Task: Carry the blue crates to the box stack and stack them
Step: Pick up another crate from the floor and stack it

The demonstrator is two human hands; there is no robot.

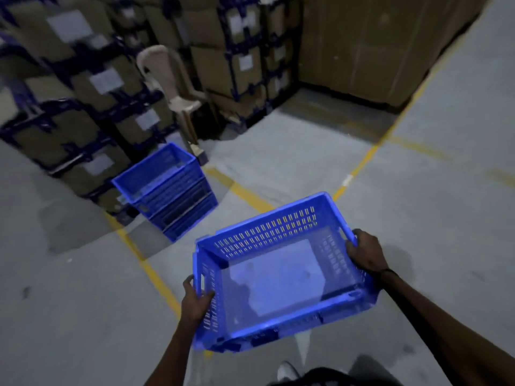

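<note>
Labels (pixel 106 80) on the far-left cardboard boxes (pixel 83 126) are blurred past reading. An empty blue crate (pixel 278 271), slot-perforated, is gripped at its end handles by the left hand (pixel 196 300) and right hand (pixel 366 250), near centre. Stacked blue crates (pixel 170 190) are seen beyond, beside the boxes.

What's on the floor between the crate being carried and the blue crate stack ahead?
In the head view, only bare grey floor crossed by a yellow painted line lies between the carried crate and the crate stack.

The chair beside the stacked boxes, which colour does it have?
The chair is beige or cream plastic, seen in the head view.
</note>
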